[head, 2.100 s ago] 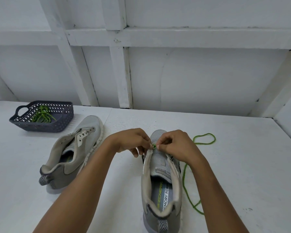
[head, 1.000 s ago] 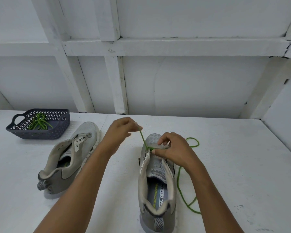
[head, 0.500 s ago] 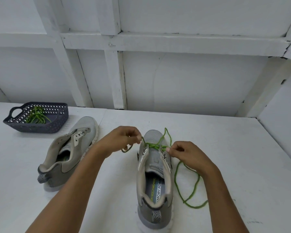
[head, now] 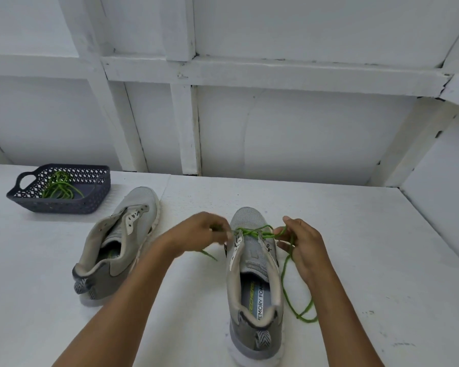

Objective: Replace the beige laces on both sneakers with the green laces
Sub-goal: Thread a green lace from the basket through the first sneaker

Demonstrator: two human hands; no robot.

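Two grey sneakers lie on the white table, toes pointing away from me. The right sneaker (head: 252,276) has a green lace (head: 252,231) crossing its farthest eyelets. My left hand (head: 196,234), blurred, pinches the lace's left end just left of the eyelets. My right hand (head: 302,245) grips the right strand beside the shoe, and the slack loops down onto the table at the shoe's right. The left sneaker (head: 119,245) lies unlaced and tilted, with neither hand on it.
A dark perforated basket (head: 64,205) at the far left of the table holds a second green lace (head: 59,185). A white panelled wall stands behind the table, and a side wall closes in on the right.
My left hand drew the lace end up and out through an eyelet, then came back down. The lace now crosses the front eyelets. My right hand shifted to the shoe's right side.
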